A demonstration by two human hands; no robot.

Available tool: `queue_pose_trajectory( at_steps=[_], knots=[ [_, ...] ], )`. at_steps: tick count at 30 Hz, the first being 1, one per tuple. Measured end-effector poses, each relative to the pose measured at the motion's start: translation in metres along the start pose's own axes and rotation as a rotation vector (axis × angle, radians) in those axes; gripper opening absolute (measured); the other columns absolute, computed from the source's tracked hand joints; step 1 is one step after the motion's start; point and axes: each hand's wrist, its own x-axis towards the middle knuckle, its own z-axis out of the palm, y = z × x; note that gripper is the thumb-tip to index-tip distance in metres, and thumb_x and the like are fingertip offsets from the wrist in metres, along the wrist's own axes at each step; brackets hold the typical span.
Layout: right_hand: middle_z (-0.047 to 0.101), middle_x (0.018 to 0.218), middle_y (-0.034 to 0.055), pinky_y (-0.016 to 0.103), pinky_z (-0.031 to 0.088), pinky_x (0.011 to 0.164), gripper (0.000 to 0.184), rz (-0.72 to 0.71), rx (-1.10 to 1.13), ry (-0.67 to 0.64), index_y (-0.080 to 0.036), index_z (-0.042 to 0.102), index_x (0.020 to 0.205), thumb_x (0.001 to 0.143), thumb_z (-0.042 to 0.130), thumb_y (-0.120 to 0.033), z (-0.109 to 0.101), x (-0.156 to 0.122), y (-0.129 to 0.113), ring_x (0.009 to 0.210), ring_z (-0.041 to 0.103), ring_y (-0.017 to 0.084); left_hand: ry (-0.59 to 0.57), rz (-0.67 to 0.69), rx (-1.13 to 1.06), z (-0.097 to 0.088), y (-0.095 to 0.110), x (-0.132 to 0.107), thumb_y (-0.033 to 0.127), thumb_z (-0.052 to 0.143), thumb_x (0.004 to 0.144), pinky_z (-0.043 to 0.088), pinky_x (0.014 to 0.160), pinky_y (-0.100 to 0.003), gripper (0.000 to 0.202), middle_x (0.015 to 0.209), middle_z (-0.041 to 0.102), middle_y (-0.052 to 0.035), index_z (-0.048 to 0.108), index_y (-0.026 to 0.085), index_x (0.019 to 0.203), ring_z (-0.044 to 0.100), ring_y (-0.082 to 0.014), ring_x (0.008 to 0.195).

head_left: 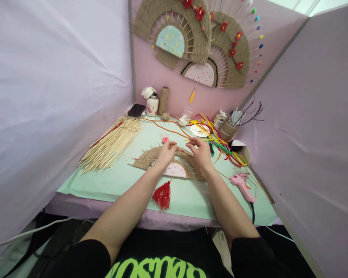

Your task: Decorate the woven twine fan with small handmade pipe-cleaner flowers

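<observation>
A half-round fan woven of jute twine point(146, 157) lies on the pale green mat point(116, 181), with a pink paper centre point(175, 170) and a red tassel point(162, 195) hanging toward me. My left hand point(167, 151) and my right hand point(201, 151) rest over the fan's top edge, fingers curled in a pinch. What they pinch is too small to make out. A small pink flower piece point(164, 139) lies just beyond my left hand.
A bundle of bamboo skewers point(113, 144) lies at the left. Coloured pipe cleaners point(220, 141), a cup of twigs point(229, 129), a twine spool point(164, 99), a jar point(152, 105) and a phone point(137, 110) stand at the back. A pink glue gun point(242, 185) lies at the right. Finished fans point(191, 34) hang on the wall.
</observation>
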Motion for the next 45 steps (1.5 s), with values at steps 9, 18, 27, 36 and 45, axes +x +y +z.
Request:
queue_pose_trajectory(
  at_steps=[9, 18, 27, 36, 45],
  knots=[
    [0.075, 0.085, 0.0031, 0.037, 0.047, 0.087, 0.027, -0.110, -0.308, -0.155, -0.020, 0.067, 0.104, 0.079, 0.060, -0.016, 0.018, -0.002, 0.031, 0.085, 0.067, 0.020, -0.206, 0.240, 0.580, -0.002, -0.012, -0.010, 0.014, 0.048, 0.077, 0.036, 0.108, -0.044, 0.029, 0.106, 0.072, -0.0086, 0.074, 0.022, 0.089, 0.059, -0.0261, 0.113],
    [0.075, 0.087, 0.0026, 0.037, 0.044, 0.087, 0.028, -0.147, -0.412, -0.220, -0.020, 0.066, 0.106, 0.080, 0.059, -0.014, 0.021, -0.004, 0.028, 0.087, 0.065, 0.021, -0.242, 0.175, 0.558, -0.004, -0.016, -0.009, 0.020, 0.053, 0.076, 0.032, 0.111, -0.045, 0.027, 0.110, 0.071, -0.0063, 0.074, 0.026, 0.091, 0.056, -0.0261, 0.117],
    [0.075, 0.086, 0.0020, 0.037, 0.044, 0.087, 0.030, -0.149, -0.410, -0.238, -0.021, 0.066, 0.106, 0.079, 0.061, -0.011, 0.021, -0.005, 0.030, 0.086, 0.064, 0.021, -0.233, 0.206, 0.653, -0.004, -0.016, -0.009, 0.016, 0.051, 0.078, 0.032, 0.108, -0.051, 0.030, 0.103, 0.071, -0.0084, 0.074, 0.026, 0.094, 0.059, -0.0304, 0.109],
    [0.074, 0.086, 0.0033, 0.039, 0.043, 0.085, 0.031, -0.141, -0.432, -0.216, -0.019, 0.065, 0.108, 0.078, 0.062, -0.014, 0.020, -0.006, 0.033, 0.087, 0.062, 0.023, -0.243, 0.292, 0.997, -0.003, -0.015, -0.008, 0.016, 0.037, 0.088, 0.037, 0.100, -0.047, 0.042, 0.118, 0.059, -0.0148, 0.067, 0.020, 0.117, 0.049, -0.0307, 0.115],
    [0.073, 0.086, 0.0039, 0.039, 0.043, 0.085, 0.030, -0.108, -0.437, -0.214, -0.020, 0.065, 0.106, 0.078, 0.059, -0.012, 0.019, -0.006, 0.032, 0.088, 0.061, 0.023, -0.283, 0.363, 1.205, 0.001, -0.019, -0.007, 0.022, 0.033, 0.094, 0.036, 0.093, -0.044, 0.048, 0.116, 0.052, -0.0119, 0.051, 0.031, 0.137, 0.042, -0.0293, 0.112]
  ],
)
